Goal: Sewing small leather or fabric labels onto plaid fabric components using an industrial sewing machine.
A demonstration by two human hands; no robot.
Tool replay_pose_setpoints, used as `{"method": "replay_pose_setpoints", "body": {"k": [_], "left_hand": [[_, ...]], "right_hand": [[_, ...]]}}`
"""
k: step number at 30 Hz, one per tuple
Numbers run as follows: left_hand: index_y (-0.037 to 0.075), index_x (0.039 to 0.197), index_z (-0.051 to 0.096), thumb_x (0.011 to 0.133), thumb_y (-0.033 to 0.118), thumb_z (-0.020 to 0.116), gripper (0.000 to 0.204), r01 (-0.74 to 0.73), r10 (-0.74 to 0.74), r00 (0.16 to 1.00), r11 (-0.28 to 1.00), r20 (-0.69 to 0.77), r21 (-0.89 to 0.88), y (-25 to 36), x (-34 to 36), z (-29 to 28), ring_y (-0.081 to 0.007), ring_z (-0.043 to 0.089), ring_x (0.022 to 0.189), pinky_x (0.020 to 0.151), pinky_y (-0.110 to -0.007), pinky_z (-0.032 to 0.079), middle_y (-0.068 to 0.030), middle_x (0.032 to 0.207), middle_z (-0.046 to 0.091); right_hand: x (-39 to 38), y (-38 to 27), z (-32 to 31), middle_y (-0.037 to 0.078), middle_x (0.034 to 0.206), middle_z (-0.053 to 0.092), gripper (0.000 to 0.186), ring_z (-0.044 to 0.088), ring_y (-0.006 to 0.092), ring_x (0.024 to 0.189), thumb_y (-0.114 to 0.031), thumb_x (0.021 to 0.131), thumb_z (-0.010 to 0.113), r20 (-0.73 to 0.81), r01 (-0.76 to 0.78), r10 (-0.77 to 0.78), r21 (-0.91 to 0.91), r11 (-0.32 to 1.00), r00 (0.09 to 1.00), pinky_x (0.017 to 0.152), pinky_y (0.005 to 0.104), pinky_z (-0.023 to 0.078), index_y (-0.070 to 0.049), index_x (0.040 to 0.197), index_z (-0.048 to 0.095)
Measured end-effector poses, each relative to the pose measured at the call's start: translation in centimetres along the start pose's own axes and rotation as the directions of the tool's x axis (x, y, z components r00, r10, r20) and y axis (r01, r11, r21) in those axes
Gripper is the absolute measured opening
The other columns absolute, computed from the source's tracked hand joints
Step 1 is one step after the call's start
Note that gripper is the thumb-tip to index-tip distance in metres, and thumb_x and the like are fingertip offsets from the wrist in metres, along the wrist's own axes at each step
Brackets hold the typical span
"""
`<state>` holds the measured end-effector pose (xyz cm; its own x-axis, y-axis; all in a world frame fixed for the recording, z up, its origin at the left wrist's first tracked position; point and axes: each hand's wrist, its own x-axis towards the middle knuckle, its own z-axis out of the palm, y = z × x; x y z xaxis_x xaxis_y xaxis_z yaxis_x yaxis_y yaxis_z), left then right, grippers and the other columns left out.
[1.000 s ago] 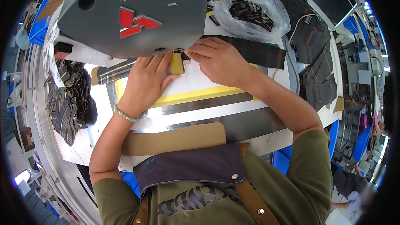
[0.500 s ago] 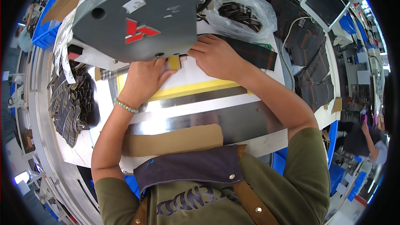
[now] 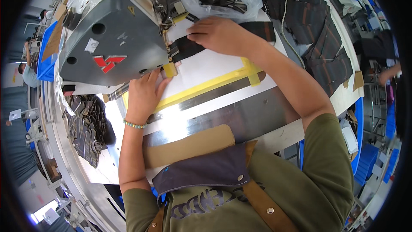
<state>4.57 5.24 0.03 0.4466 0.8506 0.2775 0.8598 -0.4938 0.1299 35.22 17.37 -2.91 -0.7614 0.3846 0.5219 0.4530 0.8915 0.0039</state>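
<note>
My left hand (image 3: 145,91) rests on the white work plate, against the lower edge of the grey sewing machine head (image 3: 109,38). Its fingers are stretched out and the thumb is apart; the fingertips are near a small yellow-taped block (image 3: 170,69). A plaid strip (image 3: 118,91) shows to the left of this hand. My right hand (image 3: 223,36) is closed over a dark fabric strip (image 3: 184,49), fingers pressed together; its thumb is hidden. The strip runs from beside the machine head out past my wrist. A small dark piece (image 3: 192,17) is by the right fingertips.
A clear plastic bag (image 3: 257,0) of small dark pieces stands at the back. Plaid fabric panels (image 3: 315,47) lie on the right, behind a pale cord (image 3: 285,30). A pile of striped pieces (image 3: 88,124) is at left. Cardboard (image 3: 191,146) lies near my apron.
My right hand has moved away from the machine head toward the back, exposing more of the dark strip. The left hand stays by the machine head. The whole view has turned and shifted.
</note>
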Motion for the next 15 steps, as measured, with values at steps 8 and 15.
{"method": "replay_pose_setpoints", "body": {"k": [8, 15], "left_hand": [[-0.004, 0.135, 0.070, 0.096, 0.032, 0.079, 0.054, -0.046, 0.046, 0.998, 0.999, 0.035, -0.008, 0.0, -1.3, -0.9, -0.0355, 0.067, 0.116, 0.104, -0.046, 0.052, -0.0174, 0.130, 0.074], [-0.002, 0.151, 0.061, 0.093, 0.028, 0.082, 0.069, -0.061, 0.061, 0.998, 0.998, 0.019, -0.023, -0.4, -2.2, -1.0, -0.0353, 0.064, 0.125, 0.109, -0.045, 0.051, -0.0169, 0.143, 0.069]], "right_hand": [[1.2, -2.6, -1.1, 0.005, 0.123, 0.078, 0.023, 0.073, 0.0257, 0.115, -0.014, 0.092, 0.074, -0.130, -0.029, 0.031, 0.019, 0.999, 0.991, 0.099, 0.0392, 0.060, -0.007, 0.112, 0.081], [1.7, -8.1, -0.6, 0.004, 0.128, 0.077, 0.029, 0.071, 0.0224, 0.121, -0.015, 0.094, 0.068, 0.003, 0.161, -0.164, 0.188, 0.969, 0.986, 0.103, 0.0395, 0.057, -0.008, 0.120, 0.079]]}}
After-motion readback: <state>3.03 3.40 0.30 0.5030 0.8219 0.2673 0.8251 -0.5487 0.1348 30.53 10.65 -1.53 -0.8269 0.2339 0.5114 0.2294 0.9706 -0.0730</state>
